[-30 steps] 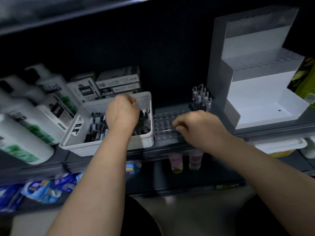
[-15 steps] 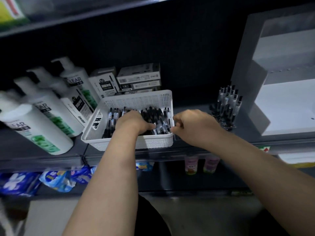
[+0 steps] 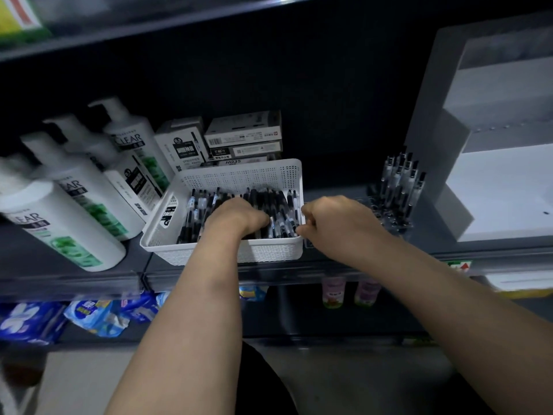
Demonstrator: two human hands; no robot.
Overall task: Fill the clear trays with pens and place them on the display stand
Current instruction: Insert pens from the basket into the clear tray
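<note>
As both your bare forearms stretch forward, your left hand (image 3: 239,217) lies knuckles-up inside the white perforated plastic basket (image 3: 227,253) at the front of the dark grey metal shelf (image 3: 74,280). Its fingertips are sunk among the loose black-and-clear ballpoint pens (image 3: 278,205), so whether it has hold of any cannot be told. Your right hand (image 3: 338,226) sits at the basket's right front corner with its fingers curled tight. What they pinch, a pen or the rim, is hidden.

Just right of that hand, and partly behind it, the clear plastic socketed tray (image 3: 386,218) stands on the shelf. Its far rows carry a cluster of upright pens (image 3: 401,181), while its near sockets look bare. Beyond and to the right rises the white-and-grey stepped display stand (image 3: 493,187); the steps in view hold no tray.

By this evidence you are gathering pens for a part-filled tray. The next move calls for lifting a small bunch clear of the pile, carrying it right, and seating each pen upright in a free socket
</note>
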